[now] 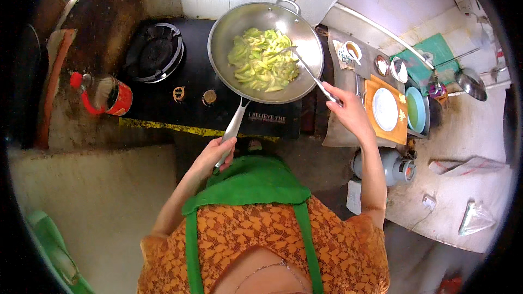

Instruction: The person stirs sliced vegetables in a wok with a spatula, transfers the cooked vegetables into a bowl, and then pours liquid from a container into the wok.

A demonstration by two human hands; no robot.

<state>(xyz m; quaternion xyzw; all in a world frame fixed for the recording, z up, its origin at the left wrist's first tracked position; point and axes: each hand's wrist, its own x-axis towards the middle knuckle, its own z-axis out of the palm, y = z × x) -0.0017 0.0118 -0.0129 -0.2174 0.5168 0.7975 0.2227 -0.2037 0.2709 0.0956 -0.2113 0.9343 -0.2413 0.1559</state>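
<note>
My left hand (213,155) is closed round the long metal handle of a wide steel wok (223,49), which sits over the right side of a black gas stove (196,90). Pale green sliced vegetables (260,61) lie heaped in the wok's middle. In my right hand (348,110) is the handle of a metal spatula (308,69); the spatula's head reaches into the right part of the heap. What covers the burner under the wok cannot be seen.
Left of the wok is a bare burner (154,53). An oil bottle with a red cap (111,96) stands at the stove's left edge. On the right counter are a white plate (385,109) on a wooden cutting board (372,90), small bowls and a blue basin (415,110). A gas cylinder (388,166) stands below.
</note>
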